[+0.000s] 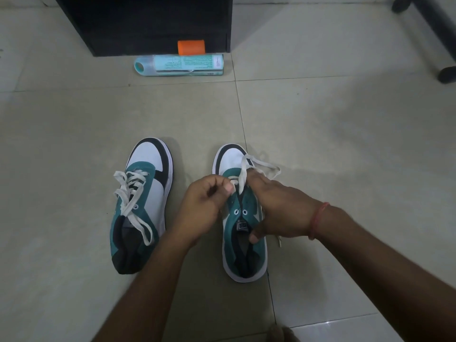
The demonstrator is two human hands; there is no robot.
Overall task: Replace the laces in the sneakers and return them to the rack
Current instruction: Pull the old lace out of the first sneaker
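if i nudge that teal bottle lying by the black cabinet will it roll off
Probably it would roll: the teal bottle looks cylindrical and lies on its side on smooth floor tile. The black cabinet just behind would likely stop it that way. It is probably light plastic.

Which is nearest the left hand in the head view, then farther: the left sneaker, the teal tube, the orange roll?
From the left hand:
1. Left sneaker, on the floor just to its left.
2. Teal tube, lying far ahead by the black cabinet.
3. Orange roll, just beyond the tube, against the cabinet.
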